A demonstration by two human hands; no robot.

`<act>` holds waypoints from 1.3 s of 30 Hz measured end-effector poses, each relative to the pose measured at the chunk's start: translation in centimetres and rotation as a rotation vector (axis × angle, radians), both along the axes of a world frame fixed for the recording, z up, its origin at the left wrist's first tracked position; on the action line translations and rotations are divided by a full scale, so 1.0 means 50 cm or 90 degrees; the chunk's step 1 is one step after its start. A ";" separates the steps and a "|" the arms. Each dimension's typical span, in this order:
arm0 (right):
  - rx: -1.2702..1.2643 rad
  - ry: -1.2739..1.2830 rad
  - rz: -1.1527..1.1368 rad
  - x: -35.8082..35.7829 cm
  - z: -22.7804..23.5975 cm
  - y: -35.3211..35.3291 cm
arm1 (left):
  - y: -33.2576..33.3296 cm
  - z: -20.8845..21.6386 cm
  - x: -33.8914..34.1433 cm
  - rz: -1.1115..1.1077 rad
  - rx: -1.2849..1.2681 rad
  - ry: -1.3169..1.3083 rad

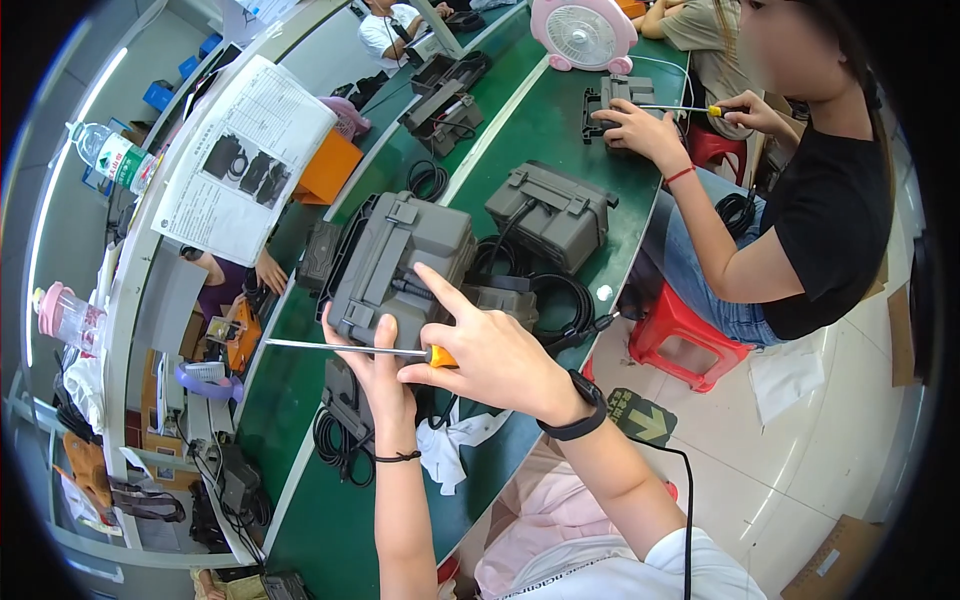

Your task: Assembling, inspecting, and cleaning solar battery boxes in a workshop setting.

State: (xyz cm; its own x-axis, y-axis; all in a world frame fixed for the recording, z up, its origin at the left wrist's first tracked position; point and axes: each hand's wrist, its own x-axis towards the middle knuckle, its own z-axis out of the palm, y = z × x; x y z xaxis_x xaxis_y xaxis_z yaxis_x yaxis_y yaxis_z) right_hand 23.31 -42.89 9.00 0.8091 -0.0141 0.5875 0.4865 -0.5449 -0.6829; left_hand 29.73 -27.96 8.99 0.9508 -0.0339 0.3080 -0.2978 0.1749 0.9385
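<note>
A grey plastic box (440,235) with latches and a short cable fitting is tilted up in front of me at the bench. My left hand (378,375) grips its near lower edge, thumb on the front side. In my right hand (500,360) is a screwdriver (345,347) with a yellow handle and a long thin shaft pointing left. The screwdriver lies crosswise in front of the box, its tip off to the left of it. My right index finger stretches out to the box by the cable fitting.
Another grey box (550,215) and coiled black cables (565,305) lie on the green bench (520,110). A white cloth (455,445) is near my arms. At right, a co-worker (800,220) uses a screwdriver near a pink fan (583,35). A printed sheet (245,160) hangs at left.
</note>
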 end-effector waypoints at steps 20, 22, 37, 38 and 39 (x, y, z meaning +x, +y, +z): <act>0.121 0.072 0.086 0.029 0.026 0.018 | 0.021 -0.028 0.012 0.012 0.045 -0.014; 0.109 0.042 0.069 0.033 0.028 0.022 | 0.025 -0.019 0.012 -0.009 0.045 -0.022; 0.152 -0.004 0.136 0.050 0.014 -0.004 | 0.053 -0.032 0.015 -0.009 0.068 -0.016; 0.152 0.027 0.154 0.051 0.015 -0.012 | 0.051 -0.031 0.013 -0.003 0.072 -0.018; 0.150 0.027 0.157 0.049 0.010 -0.013 | 0.046 -0.029 0.011 0.002 0.076 -0.022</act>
